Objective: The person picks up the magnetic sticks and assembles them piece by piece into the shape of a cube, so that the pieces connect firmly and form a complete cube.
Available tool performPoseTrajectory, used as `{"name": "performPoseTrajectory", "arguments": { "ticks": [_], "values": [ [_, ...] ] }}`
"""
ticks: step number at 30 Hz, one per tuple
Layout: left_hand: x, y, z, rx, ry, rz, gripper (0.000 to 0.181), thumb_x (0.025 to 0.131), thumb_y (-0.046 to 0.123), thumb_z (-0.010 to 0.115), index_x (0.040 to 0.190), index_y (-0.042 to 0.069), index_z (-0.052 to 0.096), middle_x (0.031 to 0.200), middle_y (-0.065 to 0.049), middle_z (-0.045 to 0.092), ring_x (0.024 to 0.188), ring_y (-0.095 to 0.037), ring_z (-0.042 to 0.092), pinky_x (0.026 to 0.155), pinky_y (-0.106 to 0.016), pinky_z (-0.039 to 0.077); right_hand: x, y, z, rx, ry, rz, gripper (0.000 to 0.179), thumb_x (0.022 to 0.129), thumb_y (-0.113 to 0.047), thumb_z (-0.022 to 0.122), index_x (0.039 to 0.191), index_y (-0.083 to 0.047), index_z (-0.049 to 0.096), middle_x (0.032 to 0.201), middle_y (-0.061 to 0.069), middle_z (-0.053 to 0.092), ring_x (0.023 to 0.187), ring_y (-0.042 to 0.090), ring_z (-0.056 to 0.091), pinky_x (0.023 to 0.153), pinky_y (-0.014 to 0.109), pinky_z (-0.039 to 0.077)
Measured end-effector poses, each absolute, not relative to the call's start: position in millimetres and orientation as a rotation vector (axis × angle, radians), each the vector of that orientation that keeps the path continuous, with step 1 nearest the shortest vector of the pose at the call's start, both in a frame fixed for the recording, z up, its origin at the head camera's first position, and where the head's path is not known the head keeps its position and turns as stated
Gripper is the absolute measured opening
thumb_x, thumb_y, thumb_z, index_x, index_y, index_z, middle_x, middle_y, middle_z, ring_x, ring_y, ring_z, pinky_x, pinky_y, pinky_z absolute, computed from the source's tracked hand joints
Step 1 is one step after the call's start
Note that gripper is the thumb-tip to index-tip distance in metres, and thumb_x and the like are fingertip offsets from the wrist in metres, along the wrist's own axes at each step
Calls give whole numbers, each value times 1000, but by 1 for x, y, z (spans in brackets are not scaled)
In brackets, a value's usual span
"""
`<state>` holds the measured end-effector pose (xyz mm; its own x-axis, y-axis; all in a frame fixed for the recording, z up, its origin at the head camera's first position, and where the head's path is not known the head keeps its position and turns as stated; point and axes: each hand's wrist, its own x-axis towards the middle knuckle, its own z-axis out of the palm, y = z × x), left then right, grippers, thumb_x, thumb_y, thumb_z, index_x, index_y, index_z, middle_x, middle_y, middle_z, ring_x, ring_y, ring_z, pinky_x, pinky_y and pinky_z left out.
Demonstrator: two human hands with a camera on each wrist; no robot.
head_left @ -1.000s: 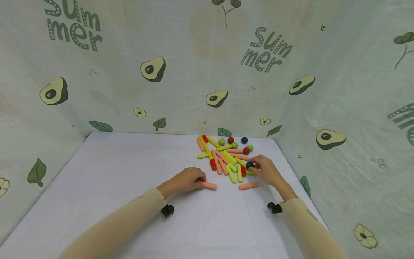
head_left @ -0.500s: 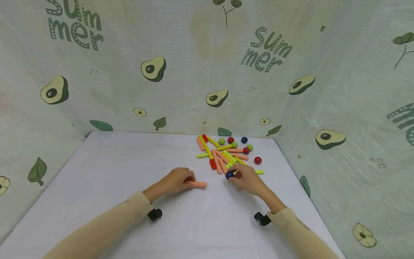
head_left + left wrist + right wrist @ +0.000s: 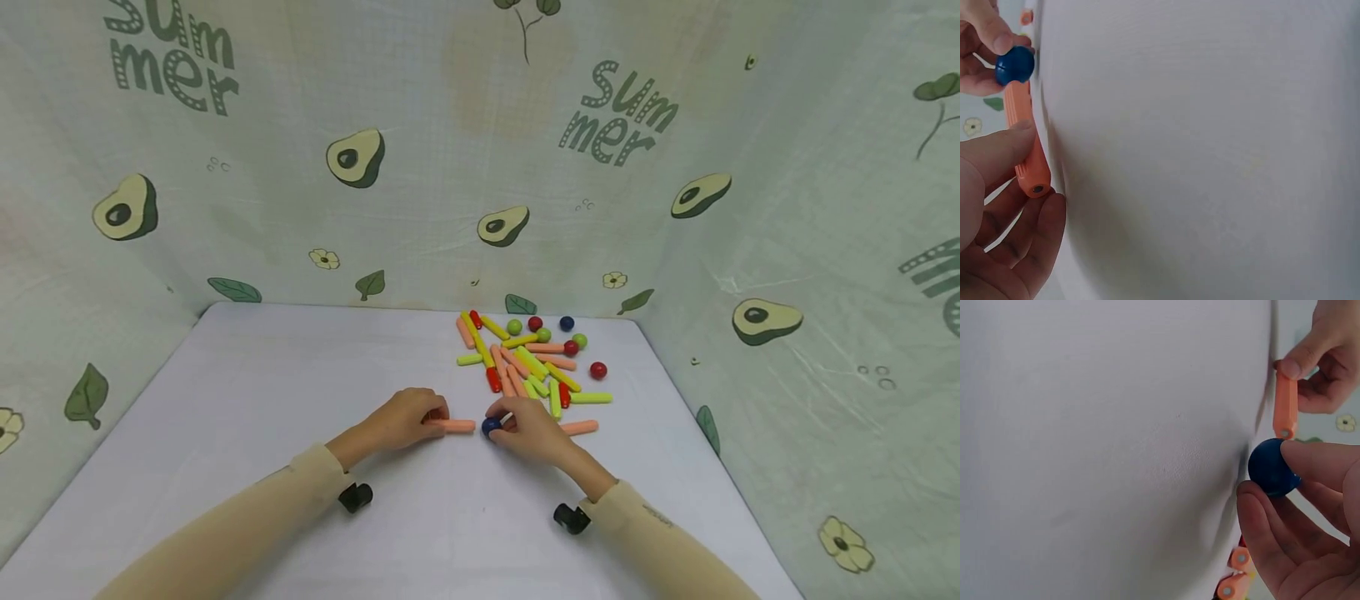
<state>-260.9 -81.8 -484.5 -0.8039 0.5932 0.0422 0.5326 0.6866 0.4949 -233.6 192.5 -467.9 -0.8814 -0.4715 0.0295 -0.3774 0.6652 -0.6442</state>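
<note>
My left hand (image 3: 408,417) pinches one end of an orange rod (image 3: 460,426) between thumb and fingers, low over the white table. In the left wrist view this orange rod (image 3: 1034,162) is ridged, with a small dark round insert in its near end. A dark blue ball (image 3: 491,427) sits between the thumb and fingertips of my right hand (image 3: 534,429), just right of the rod's free end. In the right wrist view the glossy blue ball (image 3: 1269,470) lines up with that end, right at its tip.
Beyond my right hand lies a loose pile of orange, yellow (image 3: 531,364), lime and red (image 3: 492,380) rods. Green, red (image 3: 597,371) and blue (image 3: 567,323) balls lie at its back and right. Another orange rod (image 3: 580,427) is partly behind my right hand. Patterned cloth (image 3: 420,208) walls the table.
My right hand has carried the blue ball leftward from the pile's right side to the rod's end. My left hand has shifted slightly left with the orange rod.
</note>
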Motion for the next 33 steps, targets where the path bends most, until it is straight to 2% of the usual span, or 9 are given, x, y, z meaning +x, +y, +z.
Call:
{"name": "performPoseTrajectory", "arguments": {
  "ticks": [9,15,25,33],
  "values": [
    [-261,-85,-483,1014,2788,750,11,96,22,82,102,17,74,87,10,61,80,-10,53,76,-30,47,-243,182,-474,-747,2739,-1071,25,95,-8,79,119,-6,74,113,3,75,88,16,69,84,29,61],
    [-261,-85,-486,941,2799,761,14,95,22,83,102,16,73,84,9,60,78,-10,52,73,-29,47,-246,178,-475,-705,2778,-1073,27,95,-10,81,121,-6,73,112,5,75,88,17,70,84,30,61],
    [-256,-86,-487,858,2832,784,19,92,21,86,100,15,70,80,8,59,74,-11,52,67,-27,45,-249,165,-476,-501,2884,-1062,28,91,-24,87,111,-10,73,94,2,71,87,16,65,77,32,58],
    [-256,-91,-483,809,2707,860,20,93,26,84,103,19,69,76,10,61,72,-10,56,66,-27,47,-262,160,-479,-540,2828,-1131,23,93,-17,84,114,-10,75,103,4,74,90,16,71,83,34,61]
  ]
}}
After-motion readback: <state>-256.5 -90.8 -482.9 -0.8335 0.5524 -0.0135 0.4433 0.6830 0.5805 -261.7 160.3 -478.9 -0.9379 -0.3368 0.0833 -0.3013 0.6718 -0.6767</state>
